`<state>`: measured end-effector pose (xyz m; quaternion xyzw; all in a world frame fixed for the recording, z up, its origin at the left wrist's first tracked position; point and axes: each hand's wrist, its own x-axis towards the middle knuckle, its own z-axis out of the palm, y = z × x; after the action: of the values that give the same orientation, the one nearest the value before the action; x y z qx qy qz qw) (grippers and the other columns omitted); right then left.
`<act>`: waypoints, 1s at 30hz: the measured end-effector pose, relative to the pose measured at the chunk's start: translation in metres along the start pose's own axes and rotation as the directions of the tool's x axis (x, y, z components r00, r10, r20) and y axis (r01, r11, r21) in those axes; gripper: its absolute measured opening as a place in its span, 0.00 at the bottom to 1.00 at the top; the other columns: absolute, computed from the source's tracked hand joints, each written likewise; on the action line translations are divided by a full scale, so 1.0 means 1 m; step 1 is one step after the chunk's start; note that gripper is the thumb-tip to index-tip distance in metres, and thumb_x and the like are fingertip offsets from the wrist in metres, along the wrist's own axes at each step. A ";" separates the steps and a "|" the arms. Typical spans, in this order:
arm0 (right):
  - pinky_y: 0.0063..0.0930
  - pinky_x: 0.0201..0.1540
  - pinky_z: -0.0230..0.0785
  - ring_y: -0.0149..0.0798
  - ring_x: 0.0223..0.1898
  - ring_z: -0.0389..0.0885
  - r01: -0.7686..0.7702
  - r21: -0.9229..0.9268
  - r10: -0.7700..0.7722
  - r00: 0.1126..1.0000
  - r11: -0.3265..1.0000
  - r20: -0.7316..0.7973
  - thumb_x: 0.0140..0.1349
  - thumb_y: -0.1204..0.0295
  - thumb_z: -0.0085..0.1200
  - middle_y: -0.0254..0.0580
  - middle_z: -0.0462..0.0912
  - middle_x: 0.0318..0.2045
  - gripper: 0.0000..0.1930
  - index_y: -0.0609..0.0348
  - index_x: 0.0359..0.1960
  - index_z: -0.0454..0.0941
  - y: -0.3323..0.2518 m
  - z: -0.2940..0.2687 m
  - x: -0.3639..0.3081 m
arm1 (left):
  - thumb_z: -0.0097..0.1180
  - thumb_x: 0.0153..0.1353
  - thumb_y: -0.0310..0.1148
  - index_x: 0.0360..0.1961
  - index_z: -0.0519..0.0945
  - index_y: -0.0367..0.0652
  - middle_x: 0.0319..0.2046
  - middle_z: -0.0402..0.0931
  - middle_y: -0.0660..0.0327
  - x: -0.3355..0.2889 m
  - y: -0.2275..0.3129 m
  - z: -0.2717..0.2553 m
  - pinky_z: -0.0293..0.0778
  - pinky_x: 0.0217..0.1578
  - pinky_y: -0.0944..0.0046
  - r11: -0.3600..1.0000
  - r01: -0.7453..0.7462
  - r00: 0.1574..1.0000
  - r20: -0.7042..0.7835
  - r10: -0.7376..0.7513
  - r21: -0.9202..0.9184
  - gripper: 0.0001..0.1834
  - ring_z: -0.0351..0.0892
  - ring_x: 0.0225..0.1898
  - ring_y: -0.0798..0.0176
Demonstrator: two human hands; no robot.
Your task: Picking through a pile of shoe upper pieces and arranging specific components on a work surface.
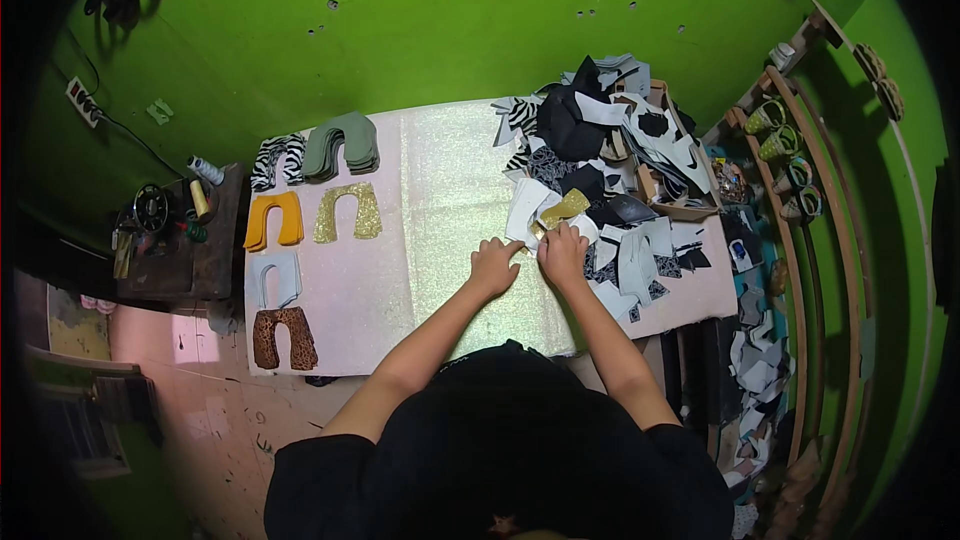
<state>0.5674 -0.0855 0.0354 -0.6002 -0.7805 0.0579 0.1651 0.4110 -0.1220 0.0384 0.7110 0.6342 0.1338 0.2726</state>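
My left hand [494,265] and my right hand [562,252] meet at the middle of the table, fingers pinched together on a small gold and white cut piece [548,220] at the edge of a scrap heap [610,165]. The heap holds black, white, grey and zebra-print offcuts. The hands rest on a shiny pale green sheet [450,200] laid over the table [340,290].
U-shaped cut pieces lie in stacks at the table's left: zebra [277,159], green [342,145], yellow [273,221], gold glitter [347,212], pale blue [274,279], leopard [283,337]. A small bench with thread spools [200,185] stands left. Curved wooden racks [830,220] and floor scraps [760,370] are right.
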 end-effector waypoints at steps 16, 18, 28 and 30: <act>0.34 0.52 0.52 0.42 0.42 0.71 -0.201 0.641 0.106 0.977 0.741 0.183 0.54 0.58 0.52 0.40 0.78 0.33 0.15 0.54 0.36 0.77 0.015 -0.058 0.035 | 0.58 0.48 0.42 0.53 0.68 0.50 0.46 0.63 0.51 0.011 0.023 -0.015 0.58 0.52 0.52 0.925 0.079 0.961 -0.218 -0.169 -0.372 0.29 0.60 0.49 0.48; 0.34 0.52 0.54 0.40 0.42 0.72 -0.124 0.674 -0.032 0.976 0.729 0.214 0.52 0.58 0.53 0.40 0.78 0.35 0.17 0.55 0.39 0.76 0.009 -0.078 0.034 | 0.61 0.45 0.40 0.52 0.68 0.48 0.50 0.61 0.51 0.012 0.033 -0.024 0.58 0.53 0.55 0.895 -0.110 0.899 -0.427 -0.095 -0.432 0.31 0.58 0.53 0.48; 0.24 0.39 0.67 0.29 0.33 0.77 -0.096 0.807 -0.035 0.989 0.583 0.143 0.54 0.69 0.53 0.41 0.79 0.29 0.13 0.61 0.39 0.75 0.012 -0.107 0.040 | 0.56 0.55 0.30 0.31 0.74 0.37 0.28 0.77 0.61 0.021 0.046 -0.060 0.71 0.35 0.71 0.591 -0.197 0.969 -0.248 -0.005 -0.782 0.07 0.77 0.31 0.71; 0.22 0.37 0.68 0.29 0.32 0.77 -0.035 0.855 -0.053 0.996 0.518 0.073 0.54 0.72 0.53 0.40 0.79 0.28 0.10 0.64 0.36 0.74 0.005 -0.117 0.039 | 0.52 0.57 0.29 0.35 0.71 0.36 0.30 0.77 0.57 0.019 0.047 -0.066 0.72 0.35 0.70 0.473 -0.240 0.967 -0.254 0.036 -0.848 0.08 0.77 0.32 0.68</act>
<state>0.6013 -0.0591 0.1510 -0.4345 -0.6612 0.4595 0.4036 0.4181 -0.0918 0.1154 0.5055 0.4425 0.5293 0.5181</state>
